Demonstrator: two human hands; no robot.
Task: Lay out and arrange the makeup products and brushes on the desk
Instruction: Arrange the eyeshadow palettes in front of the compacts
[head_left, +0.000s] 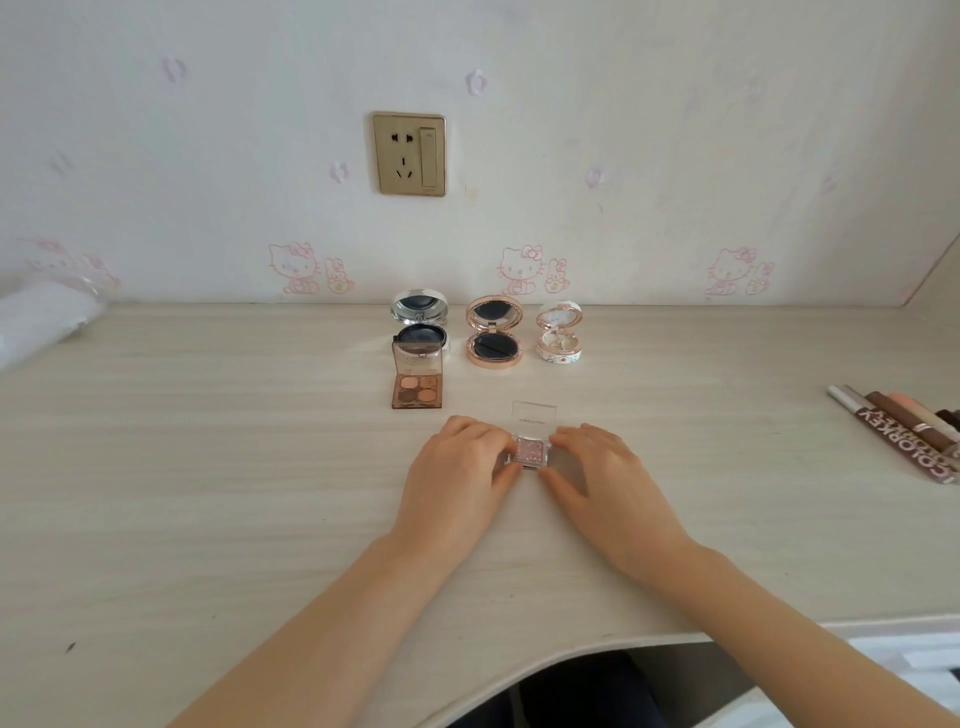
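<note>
The pale wood desk (208, 467) is the stage, and most of it lies bare toward the near edge. Both hands sit close together at its centre: the left hand (457, 462) and the right hand (602, 467) each close in from their own side, fingers and thumbs pinching one small case between them. That looks like a squaring-up grip to set it straight. Far right, a bundle of pencils (898, 431) lies by the edge, well apart and seemingly waiting its turn. At the back, near the wall, three compacts stand open in a row with their lids up: the silver compact (420, 325), the rose-gold compact (493, 332) and the white compact (559, 338). Just in front of the silver one sits the four-pan palette (417, 382), open too, starting a second row. And the smallest piece, the glitter eyeshadow (531, 449), rests on the desk in that two-handed pinch, clear lid raised, to the right of the palette and nearer the person.
</note>
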